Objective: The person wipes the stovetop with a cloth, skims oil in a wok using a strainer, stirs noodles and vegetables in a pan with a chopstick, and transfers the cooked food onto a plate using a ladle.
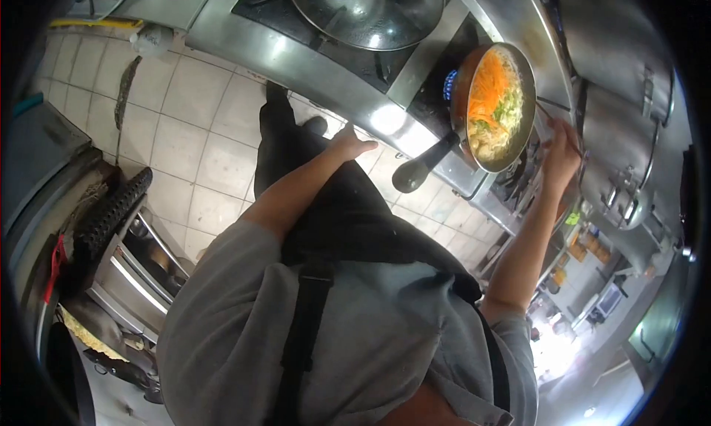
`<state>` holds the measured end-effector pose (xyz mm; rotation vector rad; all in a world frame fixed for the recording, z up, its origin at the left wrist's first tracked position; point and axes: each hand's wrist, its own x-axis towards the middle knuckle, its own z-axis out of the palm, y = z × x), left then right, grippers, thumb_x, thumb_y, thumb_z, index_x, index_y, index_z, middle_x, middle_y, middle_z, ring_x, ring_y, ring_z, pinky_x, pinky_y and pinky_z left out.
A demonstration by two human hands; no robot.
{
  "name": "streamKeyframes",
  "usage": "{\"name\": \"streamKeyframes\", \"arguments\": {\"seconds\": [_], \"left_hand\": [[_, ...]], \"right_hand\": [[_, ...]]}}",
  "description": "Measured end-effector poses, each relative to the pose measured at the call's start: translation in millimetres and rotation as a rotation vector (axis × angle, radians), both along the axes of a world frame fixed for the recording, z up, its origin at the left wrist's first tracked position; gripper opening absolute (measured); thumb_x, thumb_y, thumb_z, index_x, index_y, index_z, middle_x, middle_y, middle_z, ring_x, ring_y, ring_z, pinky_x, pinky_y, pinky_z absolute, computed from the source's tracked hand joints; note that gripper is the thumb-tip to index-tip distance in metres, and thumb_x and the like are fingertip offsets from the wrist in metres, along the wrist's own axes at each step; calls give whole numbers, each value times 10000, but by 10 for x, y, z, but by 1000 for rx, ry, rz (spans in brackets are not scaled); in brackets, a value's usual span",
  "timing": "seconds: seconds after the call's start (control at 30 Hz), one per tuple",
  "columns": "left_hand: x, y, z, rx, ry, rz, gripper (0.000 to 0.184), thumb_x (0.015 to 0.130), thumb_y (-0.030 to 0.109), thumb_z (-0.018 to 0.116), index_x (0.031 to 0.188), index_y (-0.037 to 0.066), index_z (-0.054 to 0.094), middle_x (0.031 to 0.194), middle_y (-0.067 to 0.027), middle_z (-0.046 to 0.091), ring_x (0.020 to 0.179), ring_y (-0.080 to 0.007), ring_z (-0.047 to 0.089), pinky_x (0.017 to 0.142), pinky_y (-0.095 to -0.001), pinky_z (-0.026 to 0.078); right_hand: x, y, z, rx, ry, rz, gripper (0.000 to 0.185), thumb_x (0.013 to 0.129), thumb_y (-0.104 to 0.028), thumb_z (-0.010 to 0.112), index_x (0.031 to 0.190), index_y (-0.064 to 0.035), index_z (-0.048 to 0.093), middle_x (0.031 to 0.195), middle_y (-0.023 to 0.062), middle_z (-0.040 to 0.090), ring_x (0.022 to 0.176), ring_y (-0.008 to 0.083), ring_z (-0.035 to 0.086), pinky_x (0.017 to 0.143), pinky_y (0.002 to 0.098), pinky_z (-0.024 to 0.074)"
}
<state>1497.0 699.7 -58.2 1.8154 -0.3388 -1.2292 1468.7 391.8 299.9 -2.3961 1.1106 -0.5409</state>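
On the lit burner sits a frying pan (pixel 532 92) holding shredded orange carrot (pixel 490 81), chopped green vegetable (pixel 508 109) and pale noodle-like strands (pixel 492 150). Its dark handle (pixel 426 167) points toward my body. Just right of the pan, my right hand (pixel 563 155) is closed around a thin brownish stick-like utensil (pixel 545 112), whose far end is hard to make out. My left hand (pixel 352 144) hangs empty by the stove's front edge, thumb stretched out, apart from the pan and its handle.
A large domed lid or wok (pixel 366 15) rests on the neighbouring burner. Blue flame (pixel 449 84) shows beside the pan. Behind on the left are a metal rack (pixel 133 278) and another pan with yellow food (pixel 92 333). Steel panels (pixel 615 130) stand at the right.
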Motion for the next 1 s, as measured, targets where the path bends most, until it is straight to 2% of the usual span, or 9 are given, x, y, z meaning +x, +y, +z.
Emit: {"name": "streamKeyframes", "arguments": {"seconds": [0.07, 0.13, 0.23, 0.37, 0.67, 0.9, 0.93, 0.97, 1.0], "left_hand": [[-157, -195, -372, -60, -12, -10, 929, 768, 538, 758, 1416, -34, 417, 1288, -242, 624, 1214, -370, 600, 1025, -415, 473], [-286, -280, -530, -110, -17, -17, 840, 792, 525, 740, 1377, -16, 477, 1243, -227, 653, 1178, -367, 622, 1000, -419, 491], [-382, -407, -670, -105, -135, 53, 495, 877, 468, 660, 1119, 37, 670, 1095, -219, 699, 1048, -387, 662, 902, -463, 536], [-445, -462, -791, -34, -212, 72, 504, 874, 505, 653, 1087, 50, 689, 1058, -210, 710, 1023, -387, 671, 883, -464, 543], [-411, -432, -581, -20, -233, 131, 536, 884, 549, 617, 996, 33, 703, 1002, -217, 713, 980, -408, 673, 853, -490, 546], [-401, -373, -579, -77, -284, 81, 524, 863, 502, 654, 1084, 27, 684, 1045, -226, 703, 1004, -397, 666, 879, -483, 536], [-333, -330, -491, -121, -281, 49, 526, 858, 495, 661, 1097, 27, 681, 1061, -226, 701, 1017, -391, 664, 893, -477, 531], [-255, -263, -355, -129, -227, 24, 553, 851, 510, 674, 1148, 44, 665, 1086, -211, 700, 1032, -379, 662, 903, -461, 527], [-404, -274, -610, -75, -428, 33, 610, 845, 520, 686, 1216, 40, 630, 1107, -200, 699, 1044, -378, 663, 896, -457, 527]], "right_hand": [[-160, -92, 64, -82, 19, 66, 206, 996, -173, 577, 1066, -36, 715, 960, 38, 744, 636, 51, 550, 566, 216, 442], [-206, -8, 136, -20, -23, -41, 213, 999, -185, 578, 1077, -38, 711, 981, 36, 742, 607, 50, 532, 565, 218, 437], [-278, 38, 187, -50, 29, -48, 233, 1003, -202, 569, 1116, -41, 695, 1009, 36, 741, 608, 52, 536, 567, 212, 428], [-346, 0, 186, -60, 63, -49, 244, 1009, -206, 555, 1134, -41, 684, 1009, 41, 743, 603, 56, 549, 573, 214, 437], [-382, 52, 151, -83, 99, -80, 253, 1011, -199, 549, 1156, -33, 673, 1022, 57, 744, 587, 55, 553, 573, 205, 444], [-386, 60, 26, -11, 35, -99, 219, 992, -173, 586, 1097, -17, 698, 975, 51, 740, 601, 62, 549, 558, 213, 442], [-331, 83, 23, -72, 118, -71, 220, 987, -187, 598, 1084, -29, 716, 966, 39, 740, 645, 63, 575, 576, 213, 456], [-300, -33, -50, -18, 67, -110, 230, 978, -207, 617, 1079, -33, 727, 958, 36, 743, 696, 66, 604, 593, 217, 474], [-266, -166, -111, -40, 97, -95, 247, 971, -231, 629, 1073, -29, 730, 936, 31, 744, 736, 67, 621, 603, 220, 487]]}}
